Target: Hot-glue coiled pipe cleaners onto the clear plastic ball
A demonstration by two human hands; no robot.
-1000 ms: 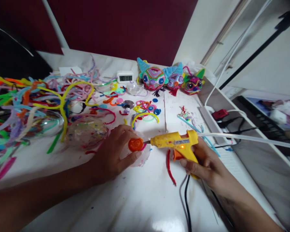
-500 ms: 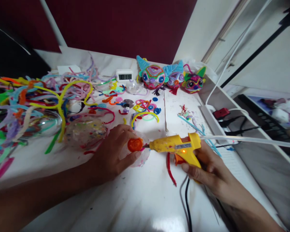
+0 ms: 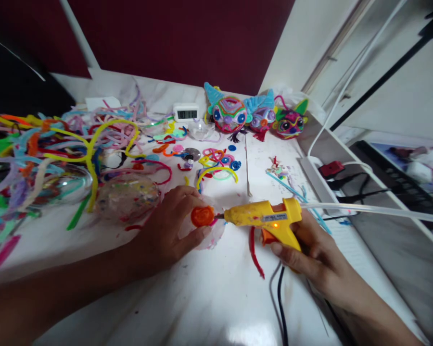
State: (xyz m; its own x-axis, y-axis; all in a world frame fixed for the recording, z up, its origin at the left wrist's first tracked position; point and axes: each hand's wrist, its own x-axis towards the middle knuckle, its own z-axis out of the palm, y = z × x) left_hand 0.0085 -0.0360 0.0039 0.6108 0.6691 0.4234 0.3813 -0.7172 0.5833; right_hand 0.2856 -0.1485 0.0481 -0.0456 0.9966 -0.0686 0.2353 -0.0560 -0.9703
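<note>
My left hand [image 3: 173, 228] is closed around a clear plastic shell [image 3: 205, 238], thumb and fingers on either side of a coiled orange pipe-cleaner disc [image 3: 202, 216] on it. Part of the shell is hidden behind the fingers. In my right hand [image 3: 310, 252] is a yellow hot glue gun [image 3: 267, 215] with its orange light lit. Its metal nozzle points left and reaches the right edge of the orange disc; whether it touches cannot be made out. A clear glue stick [image 3: 368, 208] sticks out of the gun's back. Below the barrel lies a red pipe-cleaner strip [image 3: 255, 254].
Tangled colourful pipe cleaners [image 3: 90, 139] cover the left side, beside a glue-spotted clear shell [image 3: 128, 197]. Small coiled pieces [image 3: 220, 161] lie centrally. Several decorated animal heads [image 3: 229, 114] and a white digital clock [image 3: 186, 113] stand behind. A power strip [image 3: 315, 180] and black cord [image 3: 282, 307] are right.
</note>
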